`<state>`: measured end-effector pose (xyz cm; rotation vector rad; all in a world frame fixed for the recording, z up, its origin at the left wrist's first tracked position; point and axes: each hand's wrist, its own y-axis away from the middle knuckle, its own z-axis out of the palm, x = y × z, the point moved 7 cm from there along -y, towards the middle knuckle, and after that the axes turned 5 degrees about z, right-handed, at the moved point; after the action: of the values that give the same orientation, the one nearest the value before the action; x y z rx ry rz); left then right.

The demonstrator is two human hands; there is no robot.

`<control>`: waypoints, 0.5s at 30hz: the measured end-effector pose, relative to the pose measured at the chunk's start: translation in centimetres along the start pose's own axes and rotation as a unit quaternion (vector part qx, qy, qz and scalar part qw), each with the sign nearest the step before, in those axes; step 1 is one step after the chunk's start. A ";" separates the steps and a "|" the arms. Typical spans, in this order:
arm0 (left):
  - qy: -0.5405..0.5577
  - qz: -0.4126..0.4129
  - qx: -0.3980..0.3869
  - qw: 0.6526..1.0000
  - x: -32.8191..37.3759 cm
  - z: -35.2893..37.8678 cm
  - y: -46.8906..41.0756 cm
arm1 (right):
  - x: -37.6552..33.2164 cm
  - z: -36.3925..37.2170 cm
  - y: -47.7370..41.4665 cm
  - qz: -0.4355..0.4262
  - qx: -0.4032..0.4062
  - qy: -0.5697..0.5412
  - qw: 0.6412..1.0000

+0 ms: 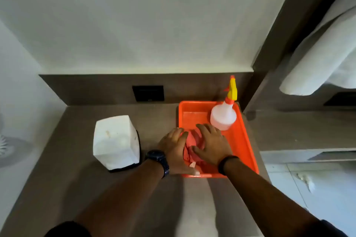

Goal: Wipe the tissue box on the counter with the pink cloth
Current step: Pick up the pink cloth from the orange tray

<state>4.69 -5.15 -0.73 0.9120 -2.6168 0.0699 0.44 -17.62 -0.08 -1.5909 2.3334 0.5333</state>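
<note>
The white tissue box stands on a dark base on the brown counter, left of centre. The pink cloth lies bunched in the near left part of an orange tray. My left hand rests on the cloth's left side, over the tray's rim. From the right, my right hand lies flat across the cloth, fingers spread. Both hands touch the cloth and hide most of it; whether either one grips it does not show.
A white spray bottle with a yellow and orange trigger stands in the tray's far right corner. A black wall socket sits in the backsplash. White towels hang at the upper right. Pale cabinets lie right of the counter.
</note>
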 end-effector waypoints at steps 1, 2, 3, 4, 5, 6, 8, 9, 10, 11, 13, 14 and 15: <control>0.009 -0.006 -0.024 1.000 -0.4 1.3 -0.3 | 0.4 1.3 -0.5 -0.004 -0.030 0.031 0.999; 0.019 -0.013 -0.031 0.999 -0.8 2.1 -0.6 | 0.6 2.3 -1.0 -0.011 -0.044 0.060 0.997; 0.026 -0.026 -0.040 0.999 -1.1 2.9 -0.6 | 1.1 3.4 -1.3 -0.014 -0.061 0.083 0.995; 0.033 -0.037 -0.038 0.998 -1.6 3.3 -0.7 | 1.5 3.9 -1.5 -0.010 -0.073 0.094 0.993; 0.036 -0.041 -0.041 0.998 -1.7 3.8 -0.8 | 1.8 4.6 -1.8 -0.010 -0.076 0.102 0.992; 0.035 -0.040 -0.045 0.998 -1.7 4.3 -0.8 | 2.1 5.2 -1.9 -0.010 -0.074 0.108 0.991; 0.027 -0.042 -0.037 0.998 -2.0 4.5 -0.9 | 2.2 5.7 -2.2 -0.004 -0.053 0.111 0.992; 0.027 -0.043 -0.033 0.998 -2.0 4.4 -1.0 | 2.1 5.7 -2.2 0.003 -0.039 0.112 0.993; 0.029 -0.041 -0.033 0.998 -1.9 4.4 -1.0 | 2.0 5.7 -2.3 0.012 -0.024 0.110 0.994; 0.032 -0.041 -0.035 0.998 -1.8 4.2 -0.9 | 2.0 5.7 -2.4 0.020 -0.011 0.107 0.994; 0.034 -0.029 -0.040 0.998 -1.5 3.6 -0.7 | 2.2 5.6 -2.4 0.031 0.008 0.103 0.994; 0.034 -0.020 -0.041 0.998 -1.4 3.0 -0.7 | 2.4 5.3 -2.5 0.040 0.013 0.090 0.995; 0.035 -0.014 -0.039 0.999 -1.5 1.9 -0.6 | 2.5 4.9 -2.6 0.053 0.018 0.057 0.997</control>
<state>5.50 -5.00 -3.09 0.9027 -2.5230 -0.0064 2.04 -18.43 -5.89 -1.5267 2.5074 0.4302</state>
